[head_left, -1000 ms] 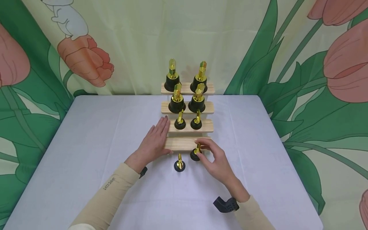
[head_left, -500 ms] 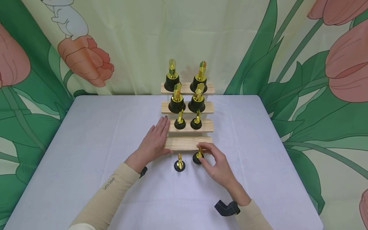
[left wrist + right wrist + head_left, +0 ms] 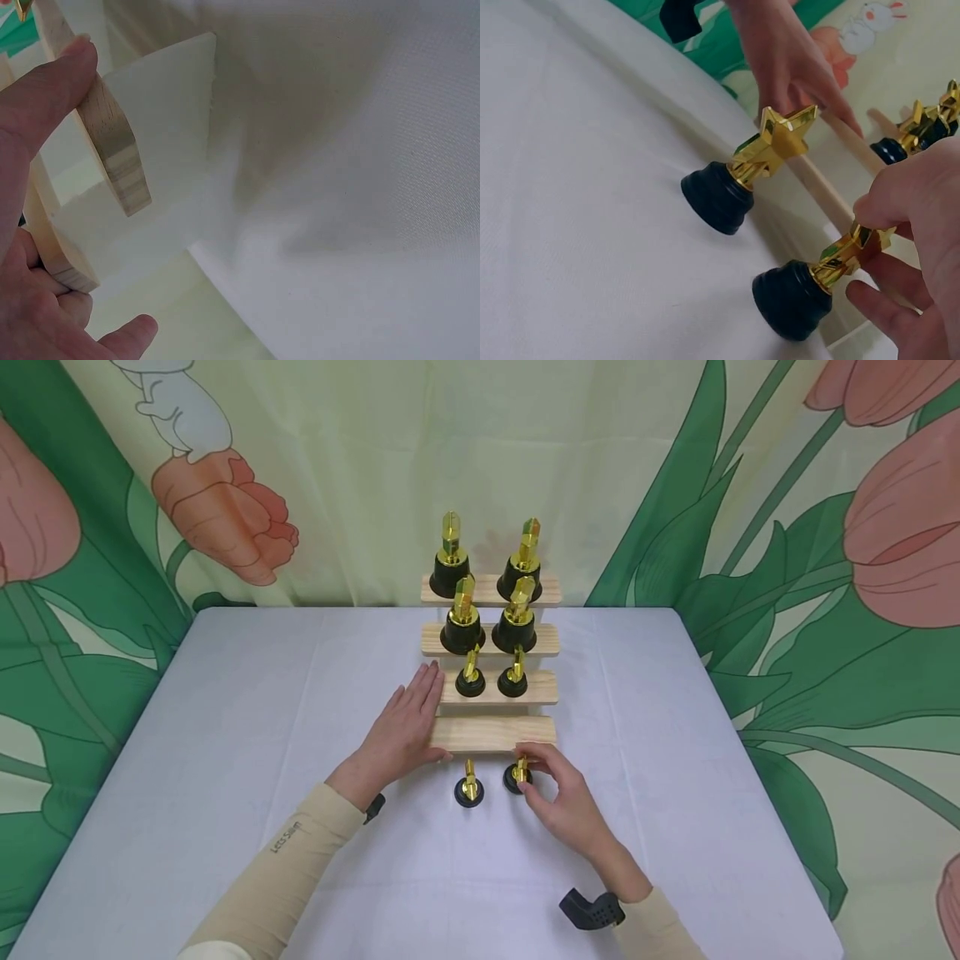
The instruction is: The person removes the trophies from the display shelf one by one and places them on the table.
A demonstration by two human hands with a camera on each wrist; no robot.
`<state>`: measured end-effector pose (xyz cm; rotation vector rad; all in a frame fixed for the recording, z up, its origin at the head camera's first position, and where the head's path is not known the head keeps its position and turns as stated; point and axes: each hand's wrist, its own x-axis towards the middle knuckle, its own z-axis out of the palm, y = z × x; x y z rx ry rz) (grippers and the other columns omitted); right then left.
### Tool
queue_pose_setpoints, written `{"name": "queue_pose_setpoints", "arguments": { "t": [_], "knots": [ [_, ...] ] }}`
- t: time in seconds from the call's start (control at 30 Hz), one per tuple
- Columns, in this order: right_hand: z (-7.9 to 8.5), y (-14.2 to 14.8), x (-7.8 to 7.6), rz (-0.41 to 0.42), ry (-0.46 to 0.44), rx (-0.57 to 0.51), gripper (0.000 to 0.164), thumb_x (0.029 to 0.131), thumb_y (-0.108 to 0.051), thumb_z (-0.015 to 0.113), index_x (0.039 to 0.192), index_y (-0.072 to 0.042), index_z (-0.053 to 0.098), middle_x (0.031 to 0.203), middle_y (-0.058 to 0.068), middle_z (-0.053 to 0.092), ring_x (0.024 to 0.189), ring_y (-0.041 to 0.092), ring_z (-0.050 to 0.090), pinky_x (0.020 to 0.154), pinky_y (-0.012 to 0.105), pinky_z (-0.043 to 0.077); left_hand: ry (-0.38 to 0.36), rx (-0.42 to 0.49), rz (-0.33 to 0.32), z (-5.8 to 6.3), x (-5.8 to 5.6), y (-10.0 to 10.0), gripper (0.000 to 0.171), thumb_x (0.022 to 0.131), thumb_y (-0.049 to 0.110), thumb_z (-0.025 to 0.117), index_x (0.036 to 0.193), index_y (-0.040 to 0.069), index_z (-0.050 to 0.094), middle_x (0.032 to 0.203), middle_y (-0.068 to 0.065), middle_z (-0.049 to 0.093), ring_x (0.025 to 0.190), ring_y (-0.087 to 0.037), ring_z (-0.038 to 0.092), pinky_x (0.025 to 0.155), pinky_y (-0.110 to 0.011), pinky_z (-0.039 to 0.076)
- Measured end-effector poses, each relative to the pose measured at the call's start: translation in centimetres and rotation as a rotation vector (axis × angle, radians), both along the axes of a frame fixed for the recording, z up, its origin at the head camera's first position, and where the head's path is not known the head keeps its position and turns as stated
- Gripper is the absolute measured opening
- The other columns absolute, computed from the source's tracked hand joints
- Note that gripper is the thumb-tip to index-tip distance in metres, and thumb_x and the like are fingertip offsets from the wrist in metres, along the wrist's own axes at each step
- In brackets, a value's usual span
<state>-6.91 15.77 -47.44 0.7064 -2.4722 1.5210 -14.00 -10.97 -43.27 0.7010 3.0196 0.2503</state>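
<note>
1. Right hand [image 3: 566,802], fingers clamped on a trophy [image 3: 515,779] before the rack [image 3: 491,733]; second trophy [image 3: 468,792] beside it!
2. Left hand [image 3: 401,727] steadies the rack's left side, fingers together.
3. Partway, seemingly: six trophies [image 3: 513,635] on the rack, two off.

The left hand [image 3: 397,720] lies against the left side of the tiered wooden stand [image 3: 491,734], its fingers [image 3: 420,689] long and close together, pointing toward the stand's back; the thumb [image 3: 52,82] spreads apart, touching the front tier. The left forearm [image 3: 281,872] slants in from the stand's near left. Just before the stand's front right end, the right hand [image 3: 566,802] bends thumb and fingertips into a pinch, its forearm [image 3: 660,927] trailing toward the near right.
</note>
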Motion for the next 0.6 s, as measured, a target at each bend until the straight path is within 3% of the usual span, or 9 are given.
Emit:
{"name": "queue_pose_setpoints", "arguments": {
  "t": [0.33, 0.6],
  "knots": [
    [-0.65, 0.29, 0.35, -0.004, 0.017, 0.051, 0.057, 0.079, 0.013, 0.072, 0.130, -0.007, 0.058, 0.124, 0.006, 0.064, 0.115, 0.021, 0.061, 0.099, 0.032, 0.052, 0.002, 0.003, -0.006, -0.06, -0.10, -0.02, 0.129, 0.072, 0.051, 0.085, 0.158, -0.001, 0.004, 0.167, -0.017, 0.001, 0.156, -0.031, 0.003, 0.121, -0.054, 0.023],
    [-0.10, 0.59, 0.12, -0.030, 0.042, 0.087, 0.057, 0.079, 0.008, 0.075, 0.130, -0.012, 0.059, 0.126, 0.001, 0.064, 0.117, 0.019, 0.059, 0.102, 0.031, 0.048, -0.004, 0.010, -0.006, 0.06, -0.07, -0.02, 0.129, 0.071, 0.051, 0.085, 0.158, -0.001, 0.004, 0.167, -0.017, 0.001, 0.156, -0.031, 0.003, 0.121, -0.054, 0.023]
  ]
}}
